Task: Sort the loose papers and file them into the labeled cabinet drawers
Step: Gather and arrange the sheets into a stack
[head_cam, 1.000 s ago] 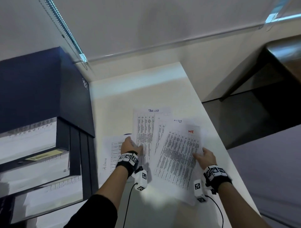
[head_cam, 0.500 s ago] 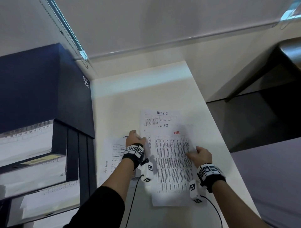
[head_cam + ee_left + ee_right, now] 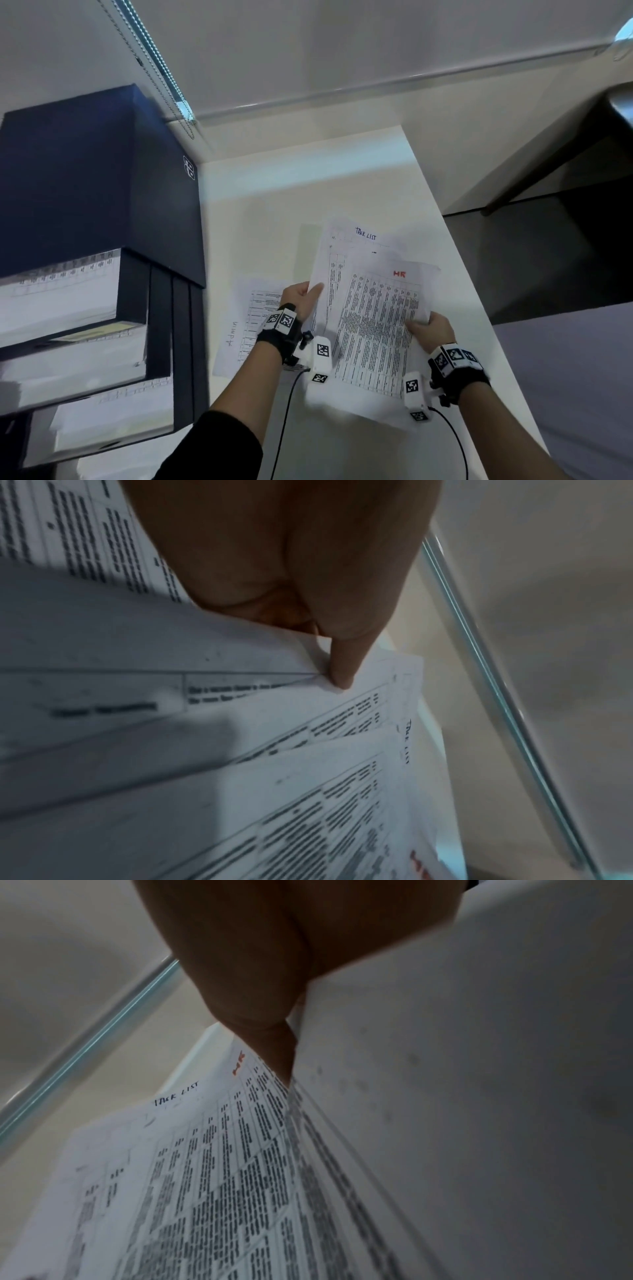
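Both hands hold a small stack of printed sheets (image 3: 373, 318) lifted off the white table (image 3: 308, 192). The top sheet carries a red "HR" mark (image 3: 399, 273); a sheet behind it reads "Task List" (image 3: 365, 233). My left hand (image 3: 303, 298) pinches the stack's left edge, thumb on top (image 3: 339, 666). At the right edge my right hand (image 3: 426, 327) grips the stack (image 3: 205, 1177). A sheet marked "Admin" (image 3: 239, 329) lies flat on the table under my left wrist. The dark cabinet (image 3: 85, 192) stands at the left, its drawers (image 3: 68, 308) pulled out with papers inside.
A yellow label (image 3: 92, 334) shows on one drawer front. A blind cord (image 3: 150, 65) hangs behind the cabinet. The table's right edge (image 3: 455, 246) drops to a dark floor, with a dark desk (image 3: 548, 161) beyond and a grey surface (image 3: 565, 377) at lower right.
The spread sheets were gathered into one stack with the HR sheet on top, and both hands have lifted it off the table. The Admin sheet stayed where it lay.
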### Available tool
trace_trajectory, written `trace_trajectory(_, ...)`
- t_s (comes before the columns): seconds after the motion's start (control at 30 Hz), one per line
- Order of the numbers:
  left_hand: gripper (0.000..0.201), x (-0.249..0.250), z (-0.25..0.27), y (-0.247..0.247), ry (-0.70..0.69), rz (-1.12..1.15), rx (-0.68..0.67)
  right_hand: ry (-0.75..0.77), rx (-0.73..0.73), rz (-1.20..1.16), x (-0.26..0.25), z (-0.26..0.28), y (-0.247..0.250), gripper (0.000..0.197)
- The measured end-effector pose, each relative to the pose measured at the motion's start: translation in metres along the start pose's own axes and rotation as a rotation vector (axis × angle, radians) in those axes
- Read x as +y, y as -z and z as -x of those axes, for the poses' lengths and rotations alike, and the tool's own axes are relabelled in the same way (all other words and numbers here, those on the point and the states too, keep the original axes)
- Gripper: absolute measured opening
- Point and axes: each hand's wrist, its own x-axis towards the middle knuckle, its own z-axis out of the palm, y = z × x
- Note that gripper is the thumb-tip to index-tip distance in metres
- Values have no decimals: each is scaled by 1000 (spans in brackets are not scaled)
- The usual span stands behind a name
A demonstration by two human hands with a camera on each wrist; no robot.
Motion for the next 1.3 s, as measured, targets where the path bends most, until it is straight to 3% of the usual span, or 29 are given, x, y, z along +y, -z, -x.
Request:
trace_trajectory(0.13, 40, -4, 17, 4, 86, -239, -91, 18, -100, -123, -7, 7, -3, 12)
trace_trajectory(0.2, 59, -7, 25, 7, 132, -325, -132, 26, -128, -154, -8, 13, -10, 9)
trace_trajectory(0.4, 82, -23, 48, 33, 186, -274, -161, 72, -133, -204, -8, 34, -29, 10)
trace_trajectory(0.47, 78, -31, 54, 44, 210, -250, -141, 136, -134, -102, -14, 40, -36, 15)
trace_trajectory(0.6, 40, -43, 69, 63, 165, -233, -52, 215, -131, 47, -22, 54, -46, 21)
trace_trajectory(0.73, 60, -59, 80, 75, 242, -311, 128, 229, -9, 171, -27, 68, -38, 25)
trace_trajectory(0.83, 54, -72, 86, 84, 273, -360, 209, 196, 39, 223, -18, 65, -28, 22)
trace_trajectory(0.97, 61, -91, 92, 99, 373, -389, 206, 149, 146, 249, -10, 66, -18, 25)
trace_trajectory(1.03, 49, -95, 96, 102, 348, -401, 184, 132, 158, 250, -11, 68, -19, 33)
trace_trajectory(1.1, 24, -95, 97, 102, 240, -330, 233, 122, 153, 247, -15, 70, -24, 63)
trace_trajectory(1.17, 23, -86, 99, 103, 125, -240, 261, 137, 154, 287, -21, 73, -30, 88)
trace_trajectory(1.3, 47, -28, 126, 112, -119, -148, 295, 207, 200, 529, -45, 86, -38, 113)
